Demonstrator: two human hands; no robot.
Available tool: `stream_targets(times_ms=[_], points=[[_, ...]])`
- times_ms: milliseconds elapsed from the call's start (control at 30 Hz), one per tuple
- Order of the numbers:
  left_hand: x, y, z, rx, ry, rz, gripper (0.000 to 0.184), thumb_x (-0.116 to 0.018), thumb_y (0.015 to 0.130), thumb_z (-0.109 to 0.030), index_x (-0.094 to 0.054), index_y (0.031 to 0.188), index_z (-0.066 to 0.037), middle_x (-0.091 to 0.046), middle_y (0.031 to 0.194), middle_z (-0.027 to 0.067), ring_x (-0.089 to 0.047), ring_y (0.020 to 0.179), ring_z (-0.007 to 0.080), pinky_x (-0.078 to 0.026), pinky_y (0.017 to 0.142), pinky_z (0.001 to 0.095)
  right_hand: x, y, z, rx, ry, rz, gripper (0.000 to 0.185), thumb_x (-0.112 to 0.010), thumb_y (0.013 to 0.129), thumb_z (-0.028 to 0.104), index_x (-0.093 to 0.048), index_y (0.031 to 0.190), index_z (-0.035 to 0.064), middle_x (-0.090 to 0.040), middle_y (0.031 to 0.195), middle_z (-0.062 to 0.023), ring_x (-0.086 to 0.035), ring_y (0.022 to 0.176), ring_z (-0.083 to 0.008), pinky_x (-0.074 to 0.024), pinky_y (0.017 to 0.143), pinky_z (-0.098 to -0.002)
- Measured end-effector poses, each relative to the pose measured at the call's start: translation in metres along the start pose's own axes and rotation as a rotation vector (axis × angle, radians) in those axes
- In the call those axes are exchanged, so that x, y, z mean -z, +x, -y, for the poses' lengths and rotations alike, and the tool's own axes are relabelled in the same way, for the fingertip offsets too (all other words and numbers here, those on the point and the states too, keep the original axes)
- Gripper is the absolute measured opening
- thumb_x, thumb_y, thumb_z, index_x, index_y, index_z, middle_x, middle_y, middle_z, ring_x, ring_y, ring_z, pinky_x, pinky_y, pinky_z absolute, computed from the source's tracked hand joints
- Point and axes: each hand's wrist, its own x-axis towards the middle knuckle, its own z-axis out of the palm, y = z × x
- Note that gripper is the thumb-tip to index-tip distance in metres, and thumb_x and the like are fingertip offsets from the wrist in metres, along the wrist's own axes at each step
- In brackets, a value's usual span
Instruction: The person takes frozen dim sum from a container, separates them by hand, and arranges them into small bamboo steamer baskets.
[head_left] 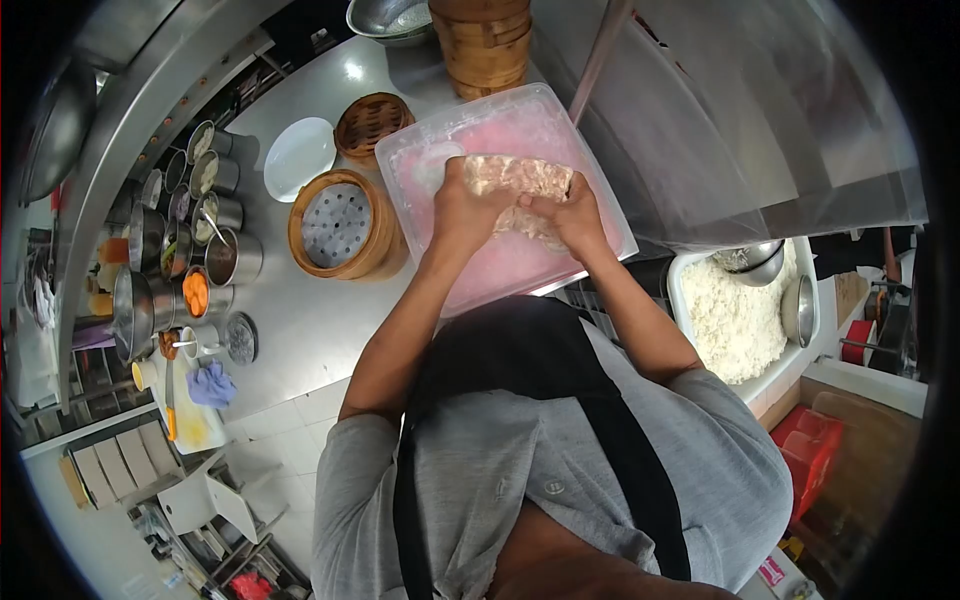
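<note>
A slab of pale, pinkish raw meat (520, 176), mottled white, is held over a translucent plastic tub (610, 215) with a pink interior. It may be in clear plastic; I cannot tell. My left hand (468, 210) grips the slab's left end, fingers curled behind it. At its right end my right hand (572, 216) is closed on it, thumb on the near face. Part of the slab hangs below between the hands. To the left of the tub stand a bamboo steamer (390, 235) with a perforated liner and a white plate (300, 158).
More stacked bamboo steamers (485, 50) stand behind the tub. Metal containers of ingredients (240, 260) line the left side. On the right, a white bin (683, 320) holds rice-like white grains (735, 325) and metal bowls. Plastic sheeting (740, 130) hangs at the upper right.
</note>
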Motion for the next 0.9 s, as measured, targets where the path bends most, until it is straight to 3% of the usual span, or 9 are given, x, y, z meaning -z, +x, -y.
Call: stream_targets(times_ms=[100, 200, 300, 400, 500, 533, 667, 767, 900], points=[[0.016, 0.008, 0.019, 0.179, -0.482, 0.138, 0.054, -0.075, 0.076, -0.01, -0.05, 0.121, 0.005, -0.066, 0.107, 0.0151, -0.068, 0.093, 0.0258, -0.056, 0.079, 0.0348, 0.015, 0.005, 0.006, -0.258, 0.495, 0.303, 0.052, -0.08, 0.078, 0.009, -0.05, 0.119, -0.0043, -0.064, 0.111, -0.0149, -0.066, 0.1, -0.022, -0.0542, 0.087, -0.0322], [0.025, 0.009, 0.026, 0.315, -1.066, 0.304, 0.048, -0.072, 0.08, -0.005, -0.05, 0.122, 0.003, -0.063, 0.109, 0.0135, -0.067, 0.094, 0.0225, -0.057, 0.082, 0.0363, 0.02, 0.009, 0.009, -0.349, 0.635, 0.398, 0.05, -0.076, 0.082, 0.007, -0.049, 0.123, -0.0025, -0.065, 0.112, -0.0138, -0.065, 0.103, -0.0216, -0.0537, 0.09, -0.033], [0.026, 0.002, 0.025, 0.202, -0.843, 0.041, 0.048, -0.072, 0.081, -0.007, -0.05, 0.123, 0.003, -0.064, 0.109, 0.0123, -0.066, 0.094, 0.0212, -0.057, 0.082, 0.0358, 0.019, 0.005, 0.022, -0.312, 0.68, 0.357, 0.057, -0.078, 0.081, 0.012, -0.048, 0.127, -0.0033, -0.065, 0.113, -0.0128, -0.065, 0.103, -0.0238, -0.0523, 0.092, -0.0347], [0.038, 0.004, 0.021, 0.169, -0.789, 0.013, 0.045, -0.071, 0.083, -0.009, -0.051, 0.122, 0.003, -0.064, 0.109, 0.0111, -0.066, 0.095, 0.0203, -0.056, 0.081, 0.0342, 0.027, 0.013, 0.015, 0.06, 0.019, 0.232, 0.071, -0.08, 0.078, 0.019, -0.044, 0.135, -0.0047, -0.064, 0.115, -0.0152, -0.064, 0.105, -0.0269, -0.0502, 0.094, -0.0361], [0.052, 0.007, 0.018, 0.169, -0.736, 0.205, 0.04, -0.071, 0.085, -0.013, -0.054, 0.118, 0.002, -0.064, 0.108, 0.0093, -0.066, 0.093, 0.0187, -0.055, 0.079, 0.0319, 0.028, -0.001, 0.042, 0.676, -0.714, -0.26, 0.083, -0.083, 0.075, 0.024, -0.04, 0.14, -0.0047, -0.064, 0.114, -0.0169, -0.063, 0.106, -0.0267, -0.049, 0.094, -0.0367], [0.053, 0.007, 0.014, 0.177, -0.709, 0.267, 0.039, -0.071, 0.086, -0.015, -0.055, 0.118, 0.001, -0.064, 0.109, 0.0092, -0.066, 0.094, 0.0181, -0.055, 0.079, 0.0313, 0.023, -0.002, 0.06, 0.681, -0.551, -0.097, 0.081, -0.081, 0.077, 0.029, -0.042, 0.14, -0.0035, -0.064, 0.112, -0.0175, -0.061, 0.107, -0.0254, -0.0485, 0.093, -0.0361], [0.048, 0.015, 0.006, 0.215, -0.473, 0.46, 0.04, -0.07, 0.089, -0.022, -0.056, 0.119, 0.0, -0.064, 0.11, 0.009, -0.063, 0.097, 0.0155, -0.053, 0.082, 0.0299, -0.003, 0.02, 0.077, -0.113, -0.045, 0.472, 0.06, -0.075, 0.084, 0.036, -0.057, 0.126, -0.0023, -0.065, 0.108, -0.0126, -0.063, 0.099, -0.0182, -0.051, 0.084, -0.0299], [0.048, 0.01, 0.001, 0.286, -0.59, 0.356, 0.042, -0.07, 0.09, -0.025, -0.056, 0.122, 0.0, -0.064, 0.111, 0.0088, -0.062, 0.097, 0.0138, -0.051, 0.083, 0.0295, -0.009, 0.029, 0.054, -0.2, 0.296, 0.573, 0.058, -0.071, 0.087, 0.045, -0.061, 0.117, -0.0035, -0.066, 0.104, -0.0098, -0.063, 0.093, -0.0135, -0.0502, 0.075, -0.0266], [0.048, -0.015, 0.025, 0.218, -0.535, 0.401, 0.044, -0.07, 0.09, -0.025, -0.055, 0.122, 0.001, -0.063, 0.109, 0.0079, -0.061, 0.096, 0.0137, -0.05, 0.084, 0.0298, -0.009, 0.025, 0.044, -0.195, 0.159, 0.44, 0.065, -0.065, 0.088, 0.054, -0.062, 0.113, -0.0054, -0.067, 0.102, -0.0094, -0.063, 0.093, -0.0145, -0.0499, 0.077, -0.0264]])
